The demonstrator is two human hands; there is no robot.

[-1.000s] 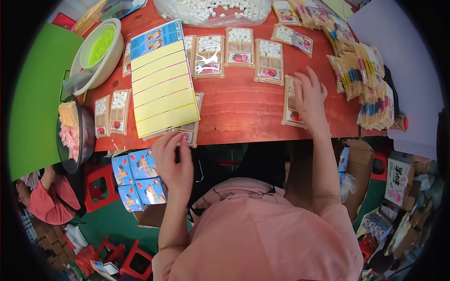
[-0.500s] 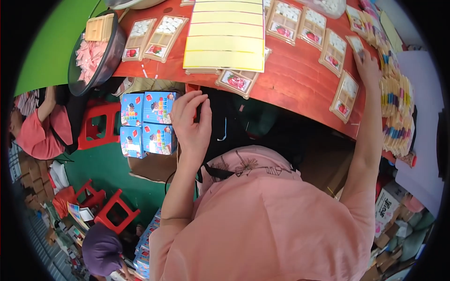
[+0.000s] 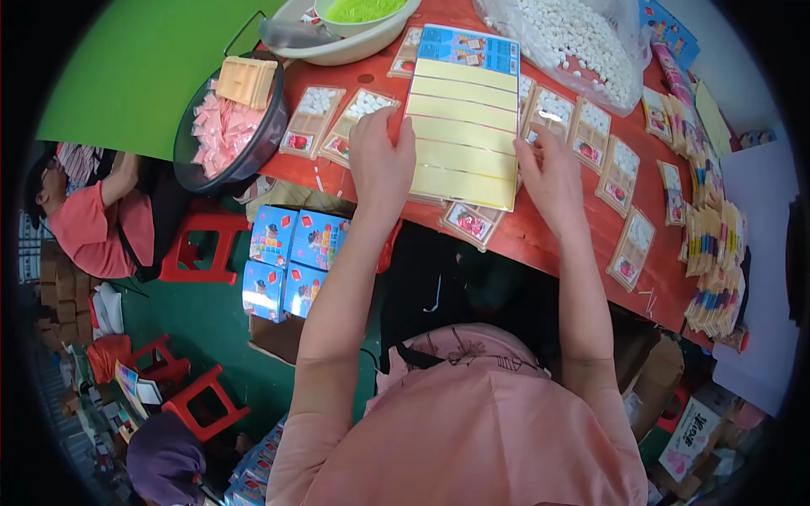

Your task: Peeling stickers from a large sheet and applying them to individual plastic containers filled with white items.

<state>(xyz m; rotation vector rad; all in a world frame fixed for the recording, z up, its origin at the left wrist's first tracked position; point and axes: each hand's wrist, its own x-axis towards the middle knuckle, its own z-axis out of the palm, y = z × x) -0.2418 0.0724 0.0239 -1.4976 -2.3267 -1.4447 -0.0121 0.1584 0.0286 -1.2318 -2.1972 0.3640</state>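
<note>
A yellow sheet with a blue top strip [image 3: 462, 135] lies over small trays on the red table. My left hand [image 3: 384, 164] is beside its left edge, fingers spread and bent, partly over a tray [image 3: 342, 131]. My right hand [image 3: 553, 177] is at the sheet's right edge, thumb and fingers apart, with nothing seen in it. Wooden compartment trays hold white pieces and a strawberry picture; one tray [image 3: 472, 223] shows partly from under the sheet's lower edge. More trays [image 3: 620, 177] stand in a row to the right.
At the left, a dark basin [image 3: 272, 139] holds pink packets and a wooden tray piece. A bag of white pieces [image 3: 582, 51] lies at the back, near a white basin [image 3: 371, 44]. Stacked wooden trays [image 3: 713, 244] line the right edge. Blue boxes [image 3: 316, 240] stand below; two other people are at left.
My right hand has come back from the table's right side to the sheet. My left hand has moved up and forward to the sheet's left edge. The view has shifted, showing more table.
</note>
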